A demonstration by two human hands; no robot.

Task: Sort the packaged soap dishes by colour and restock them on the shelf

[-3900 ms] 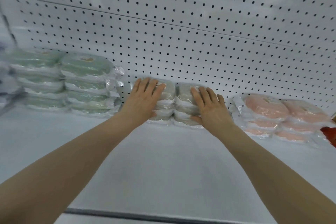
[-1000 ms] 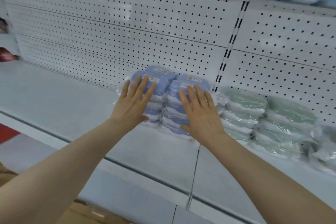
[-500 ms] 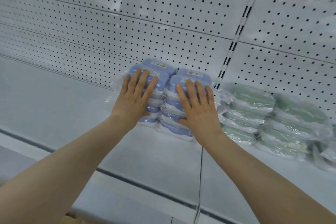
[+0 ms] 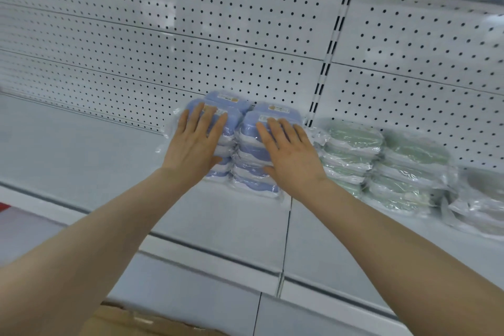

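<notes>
Shelving fills the view: the white shelf [image 4: 81,161] runs from side to side under a pegboard back panel [image 4: 163,35], and a black slotted upright [image 4: 331,43] splits that panel and is the mark for every place below. Right of the upright's foot stand the green stacks [image 4: 351,150] of packaged soap dishes, with a paler stack [image 4: 480,199] further right again. Just left of the foot stand the blue stacks [image 4: 253,150], 2 in front and 2 behind, the rear pair close to the panel. These blue packs lie straight ahead of both palms, between the hands and the panel, so any coming push would run toward the panel. Each dish seems to lie with its long axis along the shelf. The right hand [image 4: 291,155] is nearer the upright and covers the front right stack. The left hand [image 4: 193,144], further left, covers the front left stack. Both hands lie flat with fingers straight and slightly spread, palms against the wrapped fronts and fingertips reaching the top packs. Neither hand pinches or lifts anything. Small labels [image 4: 276,108] show on the top packs.
</notes>
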